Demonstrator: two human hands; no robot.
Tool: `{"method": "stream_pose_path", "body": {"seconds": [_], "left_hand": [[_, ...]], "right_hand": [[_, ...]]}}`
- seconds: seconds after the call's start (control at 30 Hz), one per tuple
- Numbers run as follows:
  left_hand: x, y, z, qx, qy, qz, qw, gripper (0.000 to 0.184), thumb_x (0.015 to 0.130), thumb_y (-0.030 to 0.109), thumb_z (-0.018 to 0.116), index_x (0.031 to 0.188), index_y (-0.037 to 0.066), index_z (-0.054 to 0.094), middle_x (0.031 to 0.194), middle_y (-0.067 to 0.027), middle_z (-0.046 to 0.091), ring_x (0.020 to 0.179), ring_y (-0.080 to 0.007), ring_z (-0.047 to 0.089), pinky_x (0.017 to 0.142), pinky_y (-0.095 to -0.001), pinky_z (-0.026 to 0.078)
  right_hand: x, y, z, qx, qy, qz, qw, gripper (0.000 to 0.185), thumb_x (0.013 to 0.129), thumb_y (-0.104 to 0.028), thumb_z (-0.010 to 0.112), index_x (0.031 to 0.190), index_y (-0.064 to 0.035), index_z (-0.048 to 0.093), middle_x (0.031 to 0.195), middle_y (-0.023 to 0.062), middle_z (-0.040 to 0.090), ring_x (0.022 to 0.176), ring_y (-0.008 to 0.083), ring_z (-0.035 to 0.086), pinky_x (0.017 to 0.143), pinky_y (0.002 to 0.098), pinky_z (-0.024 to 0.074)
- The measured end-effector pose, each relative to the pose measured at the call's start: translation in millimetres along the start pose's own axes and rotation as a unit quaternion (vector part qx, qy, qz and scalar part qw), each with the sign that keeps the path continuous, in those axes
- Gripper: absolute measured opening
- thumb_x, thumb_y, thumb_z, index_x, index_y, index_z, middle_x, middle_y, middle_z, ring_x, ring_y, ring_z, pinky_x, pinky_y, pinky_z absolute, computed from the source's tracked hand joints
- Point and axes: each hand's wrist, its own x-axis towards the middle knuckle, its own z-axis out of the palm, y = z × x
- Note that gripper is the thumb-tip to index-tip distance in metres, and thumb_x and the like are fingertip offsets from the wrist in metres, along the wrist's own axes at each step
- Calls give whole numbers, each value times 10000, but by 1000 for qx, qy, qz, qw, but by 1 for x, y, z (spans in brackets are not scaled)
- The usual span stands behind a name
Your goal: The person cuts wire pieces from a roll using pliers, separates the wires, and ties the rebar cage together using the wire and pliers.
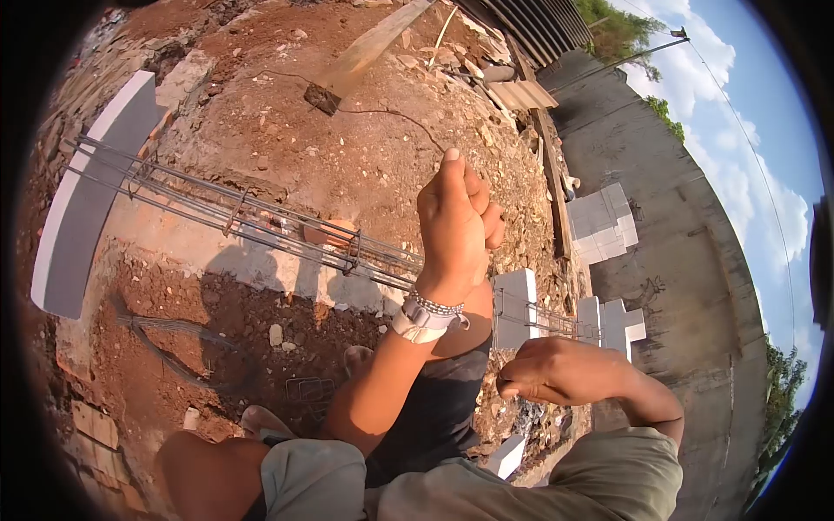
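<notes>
My left hand (456, 221), with a watch and a beaded bracelet on its wrist, is raised in the middle with the fingers closed. A thin dark wire (395, 115) runs up and left from its thumb tip across the ground. Behind this wrist lies a long rebar cage (291, 234) of steel bars tied with stirrups, reaching to the left. My right hand (556, 369) is lower right, curled into a fist with the knuckles toward me. What it holds, if anything, is hidden.
A pale block (95, 191) stands at the cage's left end. More white blocks (517, 304) stand to the right near a grey wall (678, 252). A wooden plank (369, 48) lies on the reddish soil. A loose bundle of wire (174, 326) lies lower left.
</notes>
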Motion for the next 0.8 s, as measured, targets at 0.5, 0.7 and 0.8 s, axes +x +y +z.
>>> {"method": "stream_pose_path", "body": {"seconds": [0.5,0.7,0.8], "left_hand": [[-12,5,3,-31,-31,-43,998,419,982,431,481,677,204,305,566,73,183,451,-75,130,429,-260,122],[-7,-15,-2,-17,-71,-51,996,439,1000,423,441,669,187,274,563,67,173,441,-72,126,406,-277,110],[-13,-14,2,-1,-69,-54,996,445,1000,419,442,663,186,268,558,66,163,443,-74,124,411,-278,117]], "right_hand": [[0,22,29,-157,-19,191,969,260,995,-264,535,1000,-32,651,635,138,607,567,237,618,565,361,476],[-46,29,-46,433,126,-154,879,247,997,-264,547,959,-35,633,643,24,622,555,181,541,685,366,453],[-51,42,-55,479,360,-48,799,199,992,-240,560,953,-52,614,607,8,553,606,143,509,713,342,442]]}}
